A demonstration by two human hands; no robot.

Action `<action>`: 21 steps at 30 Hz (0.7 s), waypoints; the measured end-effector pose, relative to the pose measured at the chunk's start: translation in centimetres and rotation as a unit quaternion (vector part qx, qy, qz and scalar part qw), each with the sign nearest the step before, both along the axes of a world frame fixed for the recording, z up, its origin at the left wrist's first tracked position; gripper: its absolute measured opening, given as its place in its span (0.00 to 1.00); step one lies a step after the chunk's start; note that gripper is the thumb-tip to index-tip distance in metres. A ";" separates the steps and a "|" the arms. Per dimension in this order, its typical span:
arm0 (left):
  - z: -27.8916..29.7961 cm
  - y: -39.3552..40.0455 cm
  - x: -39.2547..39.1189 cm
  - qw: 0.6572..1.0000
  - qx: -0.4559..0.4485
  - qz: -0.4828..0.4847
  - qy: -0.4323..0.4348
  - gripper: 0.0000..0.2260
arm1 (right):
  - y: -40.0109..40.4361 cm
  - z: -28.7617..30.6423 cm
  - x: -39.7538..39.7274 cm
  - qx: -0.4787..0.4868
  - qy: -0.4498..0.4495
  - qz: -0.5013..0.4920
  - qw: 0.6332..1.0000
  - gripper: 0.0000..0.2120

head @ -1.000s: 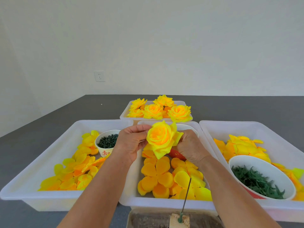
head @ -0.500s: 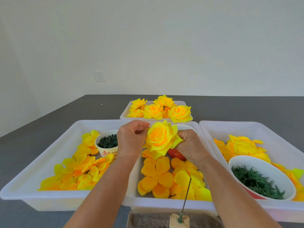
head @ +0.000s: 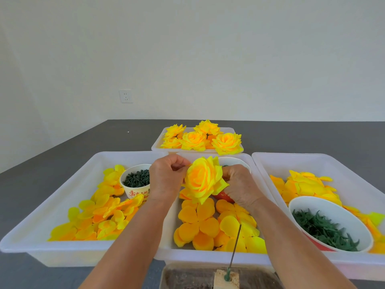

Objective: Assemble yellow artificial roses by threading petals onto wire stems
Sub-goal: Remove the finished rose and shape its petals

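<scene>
Both hands pinch rose point(head: 203, 180); cup point(head: 136, 182) bears red characters, illegible.

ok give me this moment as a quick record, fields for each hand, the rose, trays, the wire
left hand: pinches an outer petal of the rose
right hand: grips the rose from behind
rose: held above the middle tray
middle tray: loose orange and yellow petals
far tray: finished roses
wire: bare, upright in a block, near edge
left bowl: small dark green parts
right bowl: green leafy parts
</scene>
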State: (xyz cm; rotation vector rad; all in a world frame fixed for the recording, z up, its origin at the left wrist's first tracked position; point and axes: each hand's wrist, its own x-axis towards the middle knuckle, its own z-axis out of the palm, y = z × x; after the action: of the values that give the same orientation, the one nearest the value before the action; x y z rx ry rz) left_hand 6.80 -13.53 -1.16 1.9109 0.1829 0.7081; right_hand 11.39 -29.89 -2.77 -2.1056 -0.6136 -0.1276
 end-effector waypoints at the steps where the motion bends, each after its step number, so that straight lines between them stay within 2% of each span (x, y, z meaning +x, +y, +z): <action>1: 0.0 -0.1 0.0 1.000 0.001 0.008 -0.004 0.03 | 0.0 0.0 0.0 0.003 0.000 0.001 1.000 0.10; 2: 0.0 -0.1 0.0 1.000 0.002 0.014 -0.007 0.01 | 0.1 0.0 0.0 0.007 0.000 0.000 1.000 0.09; 6: 0.1 -0.2 0.0 1.000 -0.006 0.019 -0.010 0.05 | 0.3 -0.1 0.3 -0.011 -0.002 -0.013 1.000 0.07; 9: 0.1 -0.1 0.1 1.000 0.021 0.003 -0.002 0.02 | 0.3 -0.2 0.3 0.012 -0.004 -0.015 1.000 0.06; 14: 0.0 -0.3 0.0 0.999 0.040 -0.009 -0.020 0.03 | 0.2 -0.1 0.1 0.032 -0.017 -0.020 0.999 0.05; 18: 0.0 -0.2 0.2 0.999 0.002 -0.026 -0.031 0.04 | 0.2 -0.2 0.2 0.054 -0.020 -0.023 0.998 0.05; 21: 0.3 -0.1 0.1 0.989 -0.115 -0.087 -0.038 0.08 | 0.1 -0.2 0.5 0.088 -0.014 -0.030 0.996 0.06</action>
State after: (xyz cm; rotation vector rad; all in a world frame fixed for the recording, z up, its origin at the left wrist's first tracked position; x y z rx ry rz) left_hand 6.93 -13.65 -0.89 1.6539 0.0465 0.6145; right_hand 11.85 -29.81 -2.96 -1.9549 -0.5359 -0.2381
